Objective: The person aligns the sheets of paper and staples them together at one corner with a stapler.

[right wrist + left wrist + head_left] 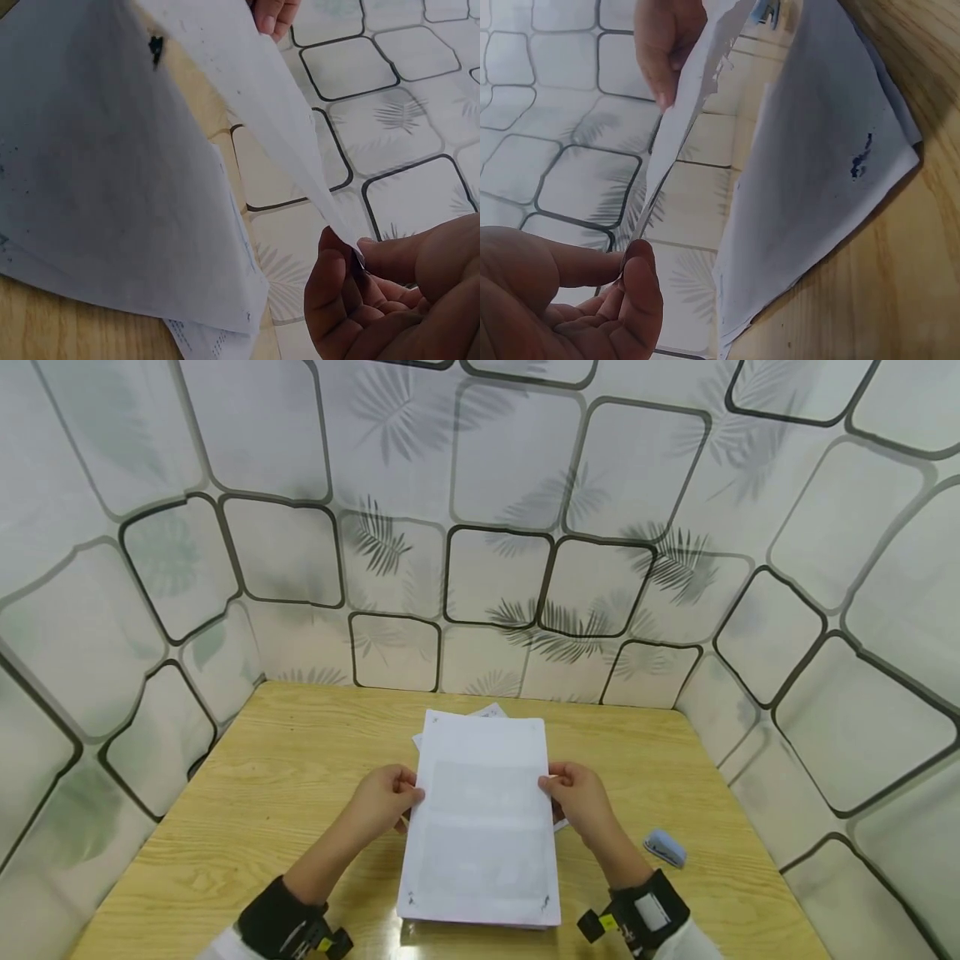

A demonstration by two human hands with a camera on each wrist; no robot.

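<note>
A white sheet stack [483,852] is held up by its two long sides in the head view. My left hand [385,800] pinches the left edge between thumb and fingers; my right hand [582,802] pinches the right edge. In the left wrist view the lifted paper [686,112] rises above more white paper [817,142] lying on the table, which has a dark blue mark. The right wrist view shows the lifted paper [247,90] apart from the lower sheets [105,172]. Printed paper [491,711] sticks out behind the stack.
A blue stapler [664,847] lies on the wooden table [300,735] to the right of my right hand. Patterned fabric [495,577] with dark outlines and leaves stands around the back and both sides of the table.
</note>
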